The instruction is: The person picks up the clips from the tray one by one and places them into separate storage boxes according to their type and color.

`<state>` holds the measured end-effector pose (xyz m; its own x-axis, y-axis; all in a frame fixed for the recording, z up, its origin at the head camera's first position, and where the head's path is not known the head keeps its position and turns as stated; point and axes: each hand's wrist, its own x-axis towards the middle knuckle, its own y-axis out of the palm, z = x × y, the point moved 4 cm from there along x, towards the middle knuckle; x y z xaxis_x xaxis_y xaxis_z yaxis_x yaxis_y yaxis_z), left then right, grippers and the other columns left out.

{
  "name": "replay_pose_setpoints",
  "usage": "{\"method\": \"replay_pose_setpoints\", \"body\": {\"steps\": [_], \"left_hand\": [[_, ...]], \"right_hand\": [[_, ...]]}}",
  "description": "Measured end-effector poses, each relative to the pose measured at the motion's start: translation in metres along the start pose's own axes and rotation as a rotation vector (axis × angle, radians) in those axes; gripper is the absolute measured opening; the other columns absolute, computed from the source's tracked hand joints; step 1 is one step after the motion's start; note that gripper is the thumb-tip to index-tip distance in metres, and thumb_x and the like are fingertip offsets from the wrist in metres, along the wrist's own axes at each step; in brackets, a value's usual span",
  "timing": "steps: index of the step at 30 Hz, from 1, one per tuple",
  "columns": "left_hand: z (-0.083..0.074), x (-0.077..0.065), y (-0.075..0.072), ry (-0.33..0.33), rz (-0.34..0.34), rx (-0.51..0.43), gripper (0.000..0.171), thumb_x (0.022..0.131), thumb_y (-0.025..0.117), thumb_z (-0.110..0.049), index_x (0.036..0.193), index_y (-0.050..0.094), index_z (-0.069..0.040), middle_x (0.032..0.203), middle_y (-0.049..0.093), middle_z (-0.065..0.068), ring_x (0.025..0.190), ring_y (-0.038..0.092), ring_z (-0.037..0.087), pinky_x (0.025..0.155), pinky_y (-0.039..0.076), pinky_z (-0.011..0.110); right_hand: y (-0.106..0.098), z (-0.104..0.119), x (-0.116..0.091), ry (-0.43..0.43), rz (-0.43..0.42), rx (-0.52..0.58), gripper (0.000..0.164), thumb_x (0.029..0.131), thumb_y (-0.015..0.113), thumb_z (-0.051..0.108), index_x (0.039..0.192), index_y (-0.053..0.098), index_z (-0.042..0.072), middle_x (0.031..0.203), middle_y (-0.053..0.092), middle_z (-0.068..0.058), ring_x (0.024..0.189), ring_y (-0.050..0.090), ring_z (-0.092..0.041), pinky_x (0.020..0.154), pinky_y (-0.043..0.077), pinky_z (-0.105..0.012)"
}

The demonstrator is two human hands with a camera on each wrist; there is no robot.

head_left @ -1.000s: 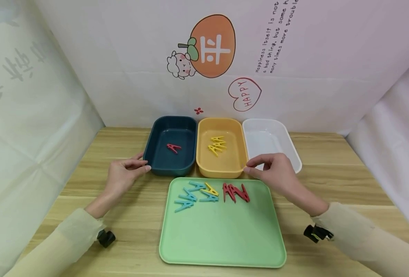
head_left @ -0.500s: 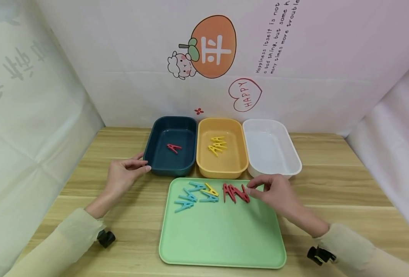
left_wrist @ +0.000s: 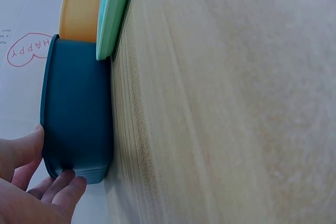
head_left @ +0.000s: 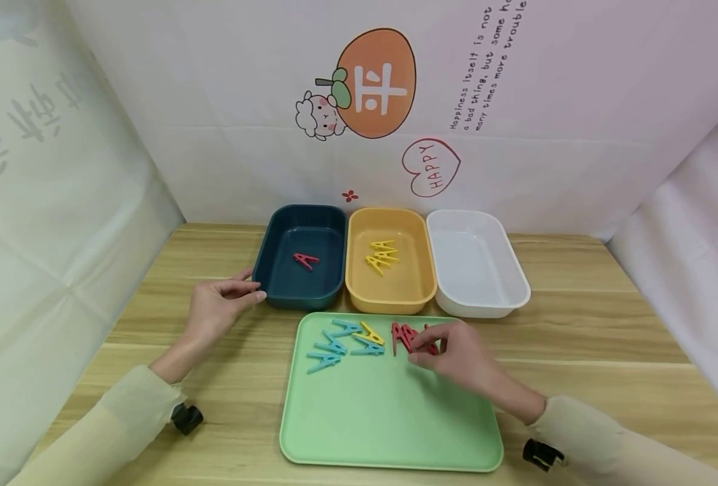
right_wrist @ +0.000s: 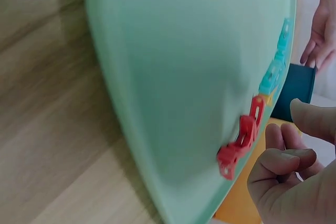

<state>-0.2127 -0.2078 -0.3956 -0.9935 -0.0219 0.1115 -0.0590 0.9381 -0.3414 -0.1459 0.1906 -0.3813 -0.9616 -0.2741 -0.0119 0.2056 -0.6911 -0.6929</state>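
Note:
My left hand [head_left: 216,307] holds the near left corner of a dark blue bin [head_left: 298,302]; in the left wrist view its thumb is at the rim and its fingers lie against the wall. One red clothespin [head_left: 305,260] lies inside that bin. Over the upper right of a green tray [head_left: 389,418] my right hand [head_left: 456,358] hovers at the red clothespins [head_left: 399,335], partly hiding them. The right wrist view shows a gap between thumb and fingers, with nothing held. Several light blue clothespins [head_left: 324,361] and one yellow clothespin [head_left: 370,333] lie to the left on the tray.
Several yellow clothespins [head_left: 383,254] lie in the yellow bin [head_left: 389,302], beside the dark blue one. A white bin [head_left: 486,307] with nothing in it stands at the right end of the row. Behind the bins hangs a printed white cloth [head_left: 243,101].
My right hand has left the near right corner of the yellow bin and moved down and left to the red clothespins. My left hand has stayed at the dark blue bin.

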Motion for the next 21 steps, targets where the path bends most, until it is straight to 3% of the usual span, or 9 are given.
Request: {"method": "replay_pose_setpoints", "body": {"steps": [10,16,21], "left_hand": [[0.000,0.002,0.000,0.009,0.002,0.014,0.026,0.093,0.083,-0.007,0.113,0.077,0.009,0.143,0.063,0.017,0.135,0.059,0.032,0.086,0.054,0.014],[0.001,0.001,0.000,-0.001,0.004,0.024,0.028,0.094,0.083,-0.008,0.114,0.077,0.010,0.144,0.062,0.016,0.134,0.059,0.032,0.085,0.054,0.013],[0.000,0.001,0.000,-0.005,0.004,0.023,0.028,0.094,0.083,-0.009,0.114,0.076,0.010,0.144,0.062,0.016,0.134,0.059,0.032,0.085,0.054,0.013]], "right_hand": [[0.020,0.021,0.010,-0.057,0.033,0.018,0.010,0.086,0.088,0.007,0.094,0.084,0.009,0.079,0.068,0.007,0.066,0.049,-0.015,0.057,0.038,-0.024],[0.033,0.029,0.018,-0.074,0.047,-0.035,0.011,0.085,0.088,0.005,0.095,0.084,0.009,0.085,0.071,0.005,0.074,0.059,-0.013,0.065,0.045,-0.026],[0.042,0.034,0.023,-0.133,0.072,-0.086,0.013,0.086,0.087,0.004,0.098,0.084,0.008,0.091,0.075,0.002,0.068,0.056,-0.012,0.060,0.048,-0.027]]}}
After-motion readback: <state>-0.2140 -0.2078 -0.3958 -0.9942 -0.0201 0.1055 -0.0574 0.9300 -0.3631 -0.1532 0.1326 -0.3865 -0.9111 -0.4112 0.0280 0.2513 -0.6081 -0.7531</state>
